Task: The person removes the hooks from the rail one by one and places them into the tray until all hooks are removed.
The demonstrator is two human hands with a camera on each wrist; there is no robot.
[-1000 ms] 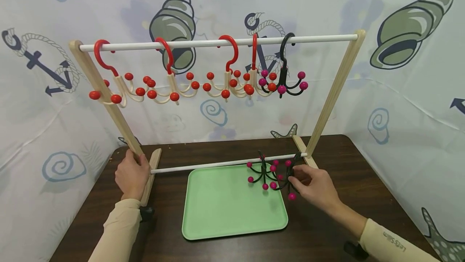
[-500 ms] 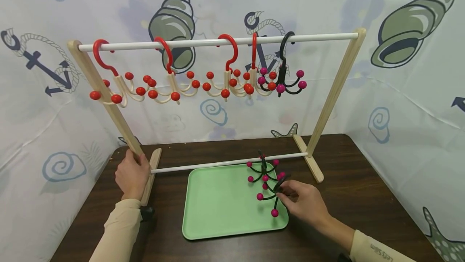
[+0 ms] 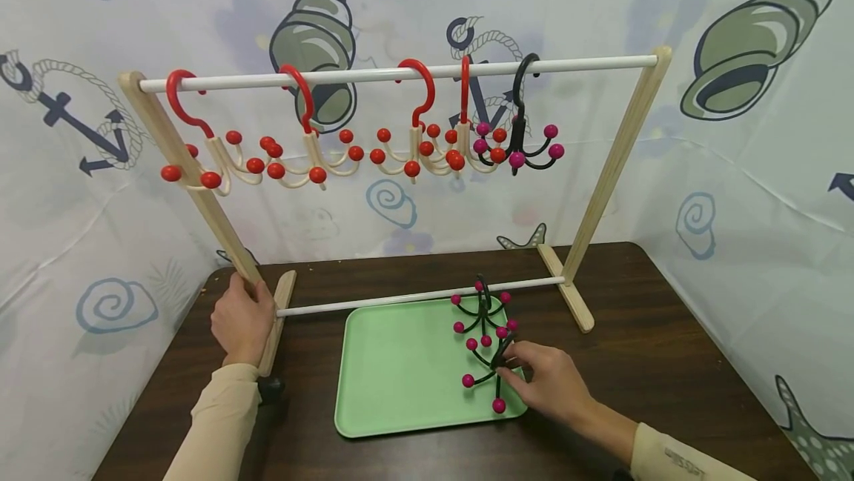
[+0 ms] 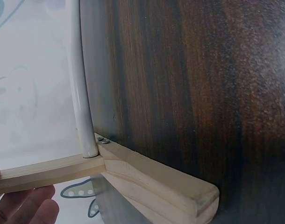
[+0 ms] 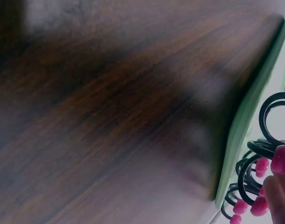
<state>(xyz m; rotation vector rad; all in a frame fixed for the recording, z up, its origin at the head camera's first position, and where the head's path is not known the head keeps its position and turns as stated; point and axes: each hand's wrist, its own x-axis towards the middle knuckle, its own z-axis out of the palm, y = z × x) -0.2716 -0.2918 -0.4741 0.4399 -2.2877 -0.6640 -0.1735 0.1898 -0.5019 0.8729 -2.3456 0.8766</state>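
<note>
My left hand (image 3: 243,319) grips the left wooden post (image 3: 231,235) of a rack near its foot; in the left wrist view its fingers (image 4: 32,207) curl round that post. My right hand (image 3: 550,385) pinches a black multi-arm hook hanger (image 3: 495,364) with pink ball tips by its stem, over the right part of a green tray (image 3: 400,377). Fingertips cover part of the hanger. Just behind it, a second black hanger (image 3: 484,312) with pink tips lies at the tray's back right. In the right wrist view, pink tips (image 5: 281,159) sit beside my fingers.
From the rack's white top rail (image 3: 600,64) hang several red-hooked hangers (image 3: 310,141) and one black hanger (image 3: 518,133). A lower white rail (image 3: 400,299) runs behind the tray. The right wooden foot (image 3: 575,303) stands on the dark table (image 3: 640,333). A patterned cloth backs everything.
My right hand has carried the black hanger from beside the right foot leftward and toward me, over the tray's right side. My left hand has stayed on the post.
</note>
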